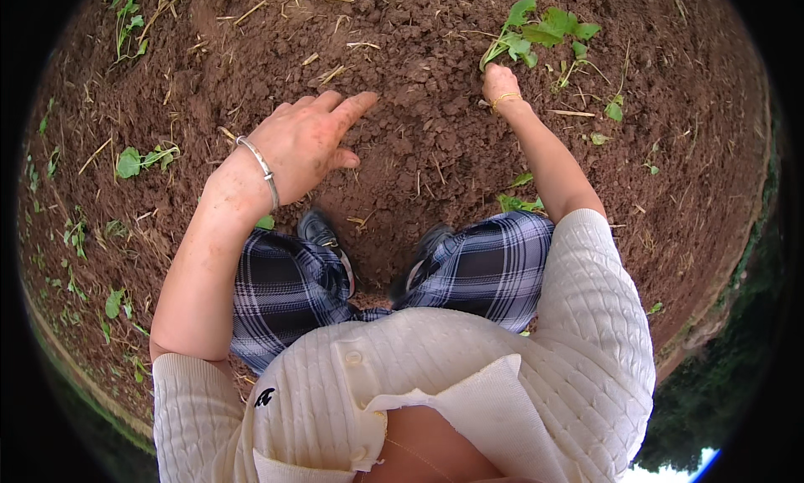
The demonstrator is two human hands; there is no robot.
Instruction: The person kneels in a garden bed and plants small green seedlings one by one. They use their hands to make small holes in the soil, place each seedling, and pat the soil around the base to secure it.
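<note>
My right hand (500,82) reaches far forward, its fingers curled around the stem base of a green leafy seedling (516,46). The fingertips and the seedling's roots are hidden. Broad leaves lean away from the hand to the right, over brown crumbly soil (414,131). Palm down and fingers somewhat apart, my left hand (308,138) is over the soil in front of my left shoe, with nothing in it. A silver bangle (259,169) circles the left wrist.
Several other seedlings lie or stand about, one limp at the left (141,161), one at the upper left (127,28). Leaves (518,202) show beside my right knee. My shoes (320,229) rest on the soil. Bits of straw (333,73) are scattered around.
</note>
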